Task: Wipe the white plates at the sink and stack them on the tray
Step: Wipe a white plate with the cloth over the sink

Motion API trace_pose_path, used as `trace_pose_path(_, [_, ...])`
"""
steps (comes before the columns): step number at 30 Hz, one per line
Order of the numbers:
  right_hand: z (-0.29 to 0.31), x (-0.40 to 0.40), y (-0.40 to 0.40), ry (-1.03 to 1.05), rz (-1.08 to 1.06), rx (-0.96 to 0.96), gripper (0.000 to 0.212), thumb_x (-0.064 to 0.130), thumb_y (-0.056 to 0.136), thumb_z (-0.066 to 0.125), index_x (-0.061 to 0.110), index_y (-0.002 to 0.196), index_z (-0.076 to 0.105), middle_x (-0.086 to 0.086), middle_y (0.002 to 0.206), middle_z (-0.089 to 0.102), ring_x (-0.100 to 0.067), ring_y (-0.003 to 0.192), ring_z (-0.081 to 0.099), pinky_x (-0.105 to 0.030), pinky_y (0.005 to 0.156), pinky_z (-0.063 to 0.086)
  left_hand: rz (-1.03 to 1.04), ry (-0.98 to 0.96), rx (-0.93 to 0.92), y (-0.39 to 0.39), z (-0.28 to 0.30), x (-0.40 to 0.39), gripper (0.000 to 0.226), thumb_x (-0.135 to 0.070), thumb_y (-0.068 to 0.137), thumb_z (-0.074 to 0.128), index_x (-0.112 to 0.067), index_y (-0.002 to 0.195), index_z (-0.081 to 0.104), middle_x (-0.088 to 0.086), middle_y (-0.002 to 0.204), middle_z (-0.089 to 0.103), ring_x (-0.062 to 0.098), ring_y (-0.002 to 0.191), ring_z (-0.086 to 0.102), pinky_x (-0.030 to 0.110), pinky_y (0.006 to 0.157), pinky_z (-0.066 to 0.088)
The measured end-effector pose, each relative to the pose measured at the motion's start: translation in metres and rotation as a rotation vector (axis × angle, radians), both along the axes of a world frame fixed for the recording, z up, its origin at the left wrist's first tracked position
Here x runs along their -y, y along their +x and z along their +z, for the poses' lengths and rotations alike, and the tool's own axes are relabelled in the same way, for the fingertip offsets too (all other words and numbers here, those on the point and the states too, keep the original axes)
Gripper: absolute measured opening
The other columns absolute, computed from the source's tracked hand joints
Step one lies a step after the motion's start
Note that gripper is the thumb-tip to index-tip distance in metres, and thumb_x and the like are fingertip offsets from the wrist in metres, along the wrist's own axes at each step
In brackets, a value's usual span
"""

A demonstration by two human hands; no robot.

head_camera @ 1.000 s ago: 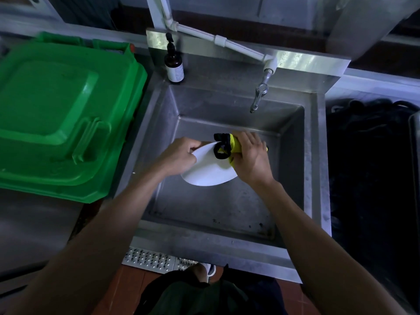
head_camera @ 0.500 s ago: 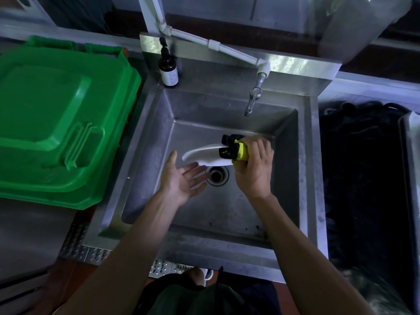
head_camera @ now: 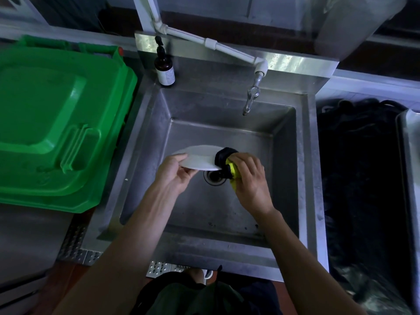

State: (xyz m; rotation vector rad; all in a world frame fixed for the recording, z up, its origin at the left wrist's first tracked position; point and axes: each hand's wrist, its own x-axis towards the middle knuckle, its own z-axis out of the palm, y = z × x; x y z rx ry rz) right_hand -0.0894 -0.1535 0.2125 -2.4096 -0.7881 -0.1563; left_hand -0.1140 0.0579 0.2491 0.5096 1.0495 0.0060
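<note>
- The white plate is held in the air over the sink, just behind and above the drain, and tilted so that it shows as a flat oval.
- Its long axis, as seen from the head camera, runs side to side across the basin, from the side nearest the green bin lid toward the side under the tap.
- The left hand is closed on the plate's left rim, thumb on top and fingers curled beneath. It is the steadying hand.
- The right hand is clamped on a black-and-yellow cloth that wraps the plate's right rim. The cloth seems to cover both faces of the edge there, though the fold hides the underside.
- So the unwiped stretch lies leftward from the right hand, along the plate's long axis toward the left hand; the likely next move is a sweep that way, or a turn of the plate by the left hand.
- No tray can be made out with certainty; the dark area to the right of the sink is too dim to read.
- A brown pump bottle stands on the sink's rear left corner, well clear of both hands.
</note>
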Motion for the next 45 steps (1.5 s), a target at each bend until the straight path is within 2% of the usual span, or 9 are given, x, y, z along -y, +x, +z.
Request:
trace_pose_path(3, [0.0, 0.002, -0.005, 0.017, 0.037, -0.063, 0.052, -0.001, 0.081, 0.073, 0.006, 0.132, 0.062, -0.011, 0.132, 0.06, -0.033, 0.121, 0.055, -0.051, 0.095, 0.047, -0.001, 0.091, 0.019, -0.002, -0.004, -0.003, 0.019, 0.006, 0.096, 0.057, -0.002, 0.113, 0.059, 0.019, 0.118, 0.067, 0.029, 0.101, 0.068, 0.046, 0.067, 0.061])
trace_pose_path(6, [0.009, -0.004, -0.007, 0.105, -0.016, -0.215, 0.051, 0.008, 0.082, 0.065, 0.009, 0.133, 0.059, -0.006, 0.133, 0.058, -0.027, 0.119, 0.053, -0.047, 0.099, 0.046, 0.015, 0.107, 0.029, -0.004, -0.007, -0.005, 0.031, 0.002, 0.096, 0.061, -0.003, 0.127, 0.058, 0.018, 0.124, 0.067, 0.032, 0.114, 0.066, 0.053, 0.087, 0.059])
trace_pose_path(10, [0.027, -0.027, -0.006, 0.183, -0.064, -0.384, 0.06, 0.02, 0.079, 0.053, 0.014, 0.138, 0.053, -0.002, 0.133, 0.058, -0.018, 0.116, 0.05, -0.022, 0.096, 0.038, -0.044, 0.132, 0.063, -0.009, -0.006, 0.003, 0.024, -0.005, 0.1, 0.058, -0.007, 0.124, 0.06, 0.018, 0.124, 0.067, 0.034, 0.114, 0.066, 0.051, 0.087, 0.058])
trace_pose_path(12, [0.03, -0.039, -0.004, 0.179, -0.063, -0.446, 0.062, 0.01, 0.079, 0.056, 0.02, 0.14, 0.049, 0.001, 0.134, 0.056, -0.018, 0.118, 0.049, -0.023, 0.092, 0.037, -0.096, 0.135, 0.083, -0.012, -0.007, 0.01, 0.029, -0.009, 0.103, 0.054, -0.006, 0.131, 0.058, 0.019, 0.126, 0.067, 0.035, 0.113, 0.066, 0.048, 0.083, 0.06])
trace_pose_path(16, [0.028, -0.054, -0.004, 0.168, -0.084, -0.481, 0.06, 0.005, 0.085, 0.058, 0.021, 0.141, 0.046, 0.002, 0.143, 0.051, -0.024, 0.125, 0.049, -0.033, 0.097, 0.042, -0.113, 0.098, 0.089, -0.015, -0.011, 0.019, 0.037, -0.013, 0.105, 0.049, -0.004, 0.14, 0.053, 0.024, 0.136, 0.062, 0.04, 0.127, 0.058, 0.054, 0.105, 0.049])
trace_pose_path(22, [0.015, -0.061, -0.011, 0.134, -0.124, -0.471, 0.056, 0.012, 0.095, 0.053, 0.017, 0.149, 0.042, -0.002, 0.153, 0.043, -0.028, 0.138, 0.04, -0.053, 0.11, 0.036, -0.118, 0.096, 0.126, -0.02, -0.008, 0.019, 0.036, -0.013, 0.103, 0.054, -0.005, 0.138, 0.057, 0.021, 0.131, 0.066, 0.037, 0.123, 0.063, 0.05, 0.099, 0.053])
trace_pose_path(30, [0.011, -0.063, -0.034, 0.146, -0.117, -0.343, 0.052, 0.019, 0.092, 0.055, 0.021, 0.144, 0.049, 0.002, 0.149, 0.047, -0.026, 0.134, 0.043, -0.044, 0.109, 0.035, -0.114, 0.094, 0.118, -0.019, -0.004, 0.021, 0.039, -0.017, 0.106, 0.047, -0.004, 0.143, 0.053, 0.022, 0.139, 0.06, 0.037, 0.131, 0.056, 0.04, 0.092, 0.054])
trace_pose_path(34, [0.008, -0.06, -0.046, 0.184, -0.086, -0.325, 0.053, 0.009, 0.089, 0.06, 0.013, 0.142, 0.052, -0.005, 0.147, 0.05, -0.029, 0.137, 0.041, -0.051, 0.112, 0.034, -0.106, 0.104, 0.145, -0.014, -0.005, 0.018, 0.042, -0.017, 0.108, 0.041, 0.003, 0.143, 0.049, 0.026, 0.142, 0.056, 0.036, 0.133, 0.055, 0.043, 0.109, 0.047])
trace_pose_path(45, [-0.001, -0.049, -0.034, 0.38, -0.267, -0.567, 0.055, 0.015, 0.098, 0.053, 0.01, 0.151, 0.04, -0.006, 0.158, 0.036, -0.022, 0.148, 0.027, -0.048, 0.121, 0.024, -0.176, 0.172, 0.28, -0.024, -0.008, 0.007, 0.04, -0.012, 0.102, 0.054, -0.003, 0.14, 0.053, 0.022, 0.133, 0.064, 0.037, 0.12, 0.064, 0.048, 0.095, 0.057])
